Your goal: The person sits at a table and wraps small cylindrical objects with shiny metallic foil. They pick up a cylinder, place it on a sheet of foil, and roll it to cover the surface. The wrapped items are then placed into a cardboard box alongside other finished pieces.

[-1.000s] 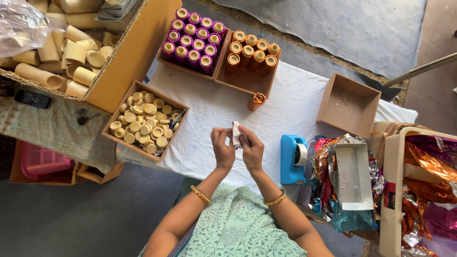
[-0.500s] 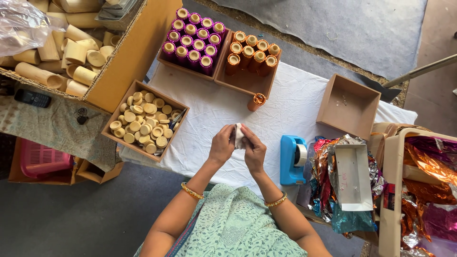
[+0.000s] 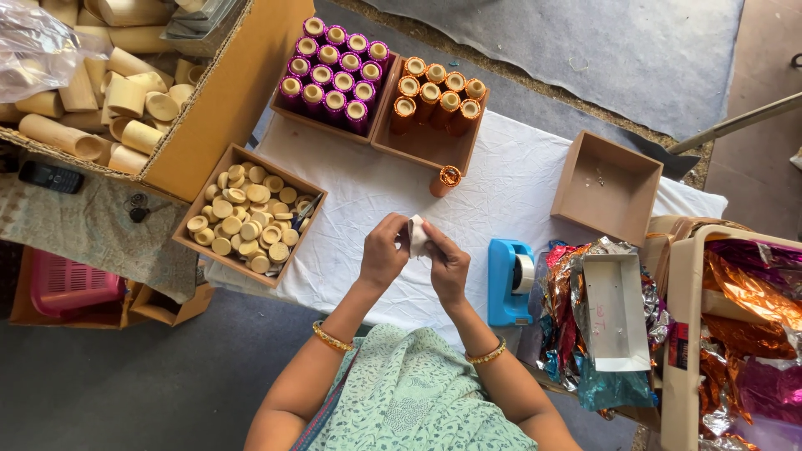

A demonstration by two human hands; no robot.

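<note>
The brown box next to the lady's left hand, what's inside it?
The brown box holds a heap of small round cream caps, with what looks like scissors on top. The caps cover the box's bottom.

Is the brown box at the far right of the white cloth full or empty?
Nearly empty. The brown box sits open-topped on the white cloth with its bare floor showing; only a few tiny bits lie near its middle, too small to identify.

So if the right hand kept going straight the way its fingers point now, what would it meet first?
The right hand points up and slightly left across the white cloth. Past the small white piece that both hands hold, the first thing in line looks like the single orange foil-wrapped tube lying on the cloth, though depth is unclear.
</note>
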